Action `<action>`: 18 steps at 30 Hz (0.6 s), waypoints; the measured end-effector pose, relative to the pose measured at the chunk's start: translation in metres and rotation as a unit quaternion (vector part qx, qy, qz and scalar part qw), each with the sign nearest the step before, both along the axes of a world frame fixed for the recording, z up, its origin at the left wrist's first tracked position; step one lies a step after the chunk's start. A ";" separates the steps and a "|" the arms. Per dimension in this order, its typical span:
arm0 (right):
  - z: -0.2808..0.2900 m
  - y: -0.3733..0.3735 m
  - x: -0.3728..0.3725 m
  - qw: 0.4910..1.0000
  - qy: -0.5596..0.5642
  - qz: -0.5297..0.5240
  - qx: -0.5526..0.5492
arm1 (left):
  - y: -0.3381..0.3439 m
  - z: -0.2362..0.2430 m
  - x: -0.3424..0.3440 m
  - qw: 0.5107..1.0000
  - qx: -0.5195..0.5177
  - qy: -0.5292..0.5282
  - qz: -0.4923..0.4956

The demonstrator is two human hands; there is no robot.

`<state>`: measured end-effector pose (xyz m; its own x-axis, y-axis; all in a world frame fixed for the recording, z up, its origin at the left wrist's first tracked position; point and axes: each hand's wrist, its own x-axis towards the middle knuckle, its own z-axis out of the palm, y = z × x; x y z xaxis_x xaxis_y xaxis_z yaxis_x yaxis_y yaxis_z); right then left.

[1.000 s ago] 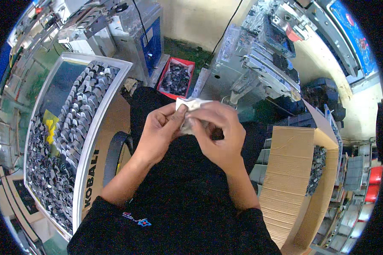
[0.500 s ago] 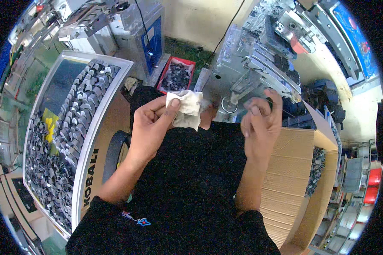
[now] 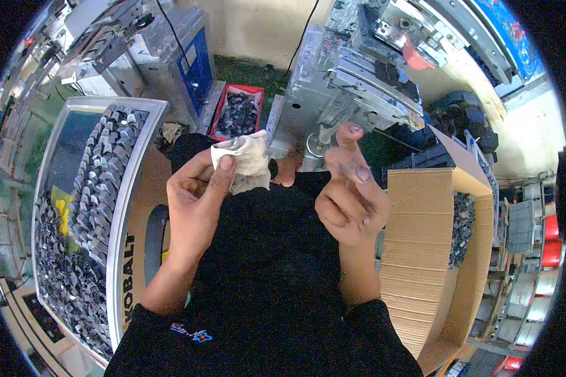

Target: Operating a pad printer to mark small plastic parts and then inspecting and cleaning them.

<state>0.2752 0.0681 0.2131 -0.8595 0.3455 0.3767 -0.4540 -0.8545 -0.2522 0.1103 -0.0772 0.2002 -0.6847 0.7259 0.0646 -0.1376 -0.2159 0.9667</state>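
My left hand [image 3: 198,188] pinches a crumpled whitish cloth [image 3: 250,161] between thumb and fingers, above my lap. The cloth has dark smudges and hangs out to the right of the thumb. To its right, apart from it, my right hand [image 3: 355,195] is raised with the index finger stretched up. The thumb stands away from that finger, while the other fingers curl toward the palm. Dark stains mark the fingertips, and no object shows in this hand. Behind it is a grey metal machine [image 3: 333,94] with a metal ring [image 3: 315,146] low on its front.
At left, a grey-rimmed tray [image 3: 114,270] holds rows and heaps of curved grey parts [image 3: 104,188]. A red box [image 3: 260,103] of dark pieces stands ahead. An open cardboard box [image 3: 415,232] with small dark parts is at right. A metal cabinet [image 3: 151,69] stands behind the tray.
The view has shifted, so the surroundings sit further left. My right hand has turned and its index finger now stretches upward, apart from the thumb. The cloth stays in my left hand.
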 end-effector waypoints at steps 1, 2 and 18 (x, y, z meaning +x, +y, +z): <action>0.001 -0.001 0.000 1.000 0.003 -0.004 0.014 | -0.001 0.002 0.002 1.000 0.004 0.019 -0.006; 0.002 -0.002 -0.001 1.000 0.003 -0.001 0.013 | -0.002 0.004 0.004 0.999 0.014 0.032 -0.013; -0.006 -0.043 -0.024 0.670 -0.314 -0.495 0.455 | 0.004 0.000 0.029 0.985 0.121 0.065 -0.103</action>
<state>0.2507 0.0250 0.2068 -0.4666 0.7367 0.4894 -0.2444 0.4244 -0.8719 0.1396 -0.0729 0.2003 -0.4996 0.8006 0.3308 -0.0809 -0.4233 0.9024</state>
